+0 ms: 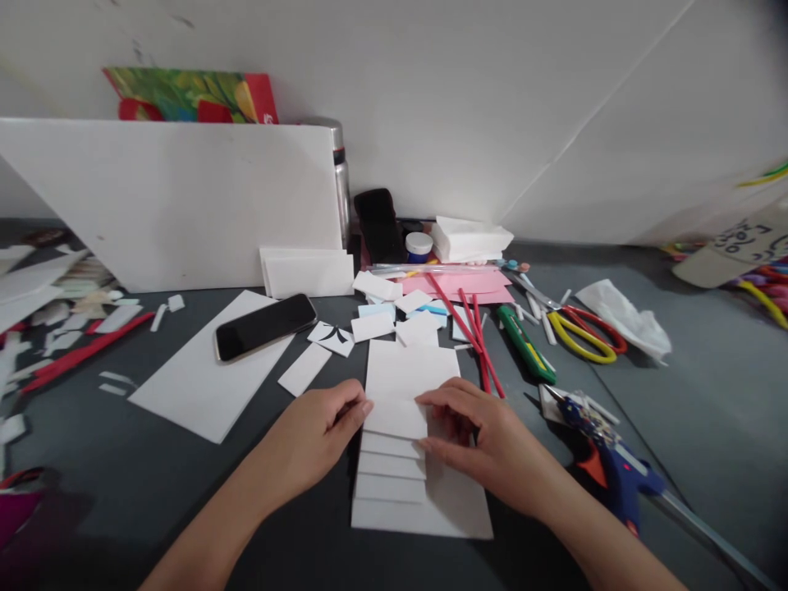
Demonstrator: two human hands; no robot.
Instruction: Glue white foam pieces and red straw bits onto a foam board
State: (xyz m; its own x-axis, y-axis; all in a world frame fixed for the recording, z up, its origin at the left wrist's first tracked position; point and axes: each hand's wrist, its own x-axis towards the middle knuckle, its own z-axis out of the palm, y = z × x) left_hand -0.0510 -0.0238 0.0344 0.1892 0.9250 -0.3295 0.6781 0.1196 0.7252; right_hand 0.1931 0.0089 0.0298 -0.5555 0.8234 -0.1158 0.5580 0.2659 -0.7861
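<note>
A white board (459, 509) lies lengthwise in front of me. Along its left half, several white rectangular strips (391, 489) overlap like steps. The topmost white card (394, 419) sits at the far end of that row. My left hand (320, 427) pinches at the card's left edge, thumb and curled fingers together. At its right edge, my right hand (483, 431) grips with the fingertips at the upper corner and the thumb near the lower one. Part of the right fingers is hidden under the hand.
Small white cards (373, 326) and red sticks (474, 336) lie beyond the board. To the right are a green cutter (523, 343), scissors (582, 335) and a blue glue gun (621, 472). A phone (266, 327) rests on a white sheet (203, 402) at left.
</note>
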